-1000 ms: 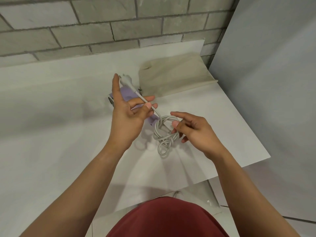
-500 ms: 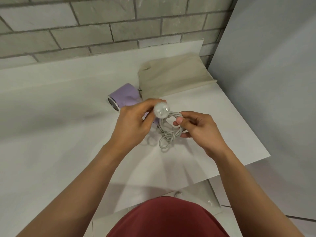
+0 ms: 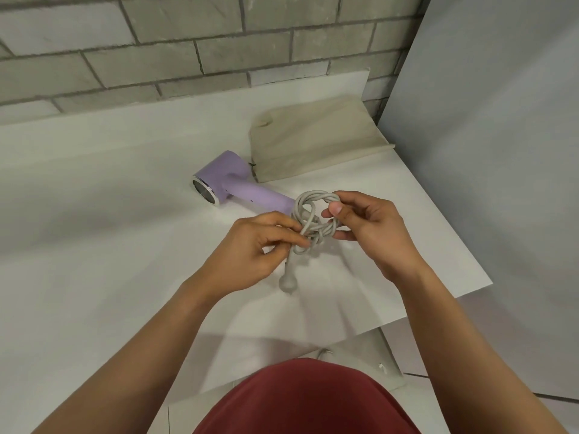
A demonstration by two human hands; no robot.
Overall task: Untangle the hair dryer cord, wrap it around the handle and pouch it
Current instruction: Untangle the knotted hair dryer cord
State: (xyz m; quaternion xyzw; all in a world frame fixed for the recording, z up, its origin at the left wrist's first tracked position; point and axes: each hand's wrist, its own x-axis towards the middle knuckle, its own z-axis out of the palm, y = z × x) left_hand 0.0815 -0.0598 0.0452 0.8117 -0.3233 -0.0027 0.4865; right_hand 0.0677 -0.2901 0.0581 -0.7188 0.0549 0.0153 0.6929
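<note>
1 lilac hair dryer (image 3: 233,180) lies on its side on the white table (image 3: 94,220), nozzle to the left, handle pointing at the hands. 1 grey cord (image 3: 314,198), knotted into several loops, is held just above the table off the handle end. Left hand (image 3: 250,255): fingertips pinch the lower strands, rest of the fingers curled. Right hand (image 3: 376,230): thumb and fingers curled round the right side of the loops. 1 plug (image 3: 287,281) dangles below the left hand. 1 beige pouch (image 3: 316,142) lies flat behind the dryer, just beside it.
</note>
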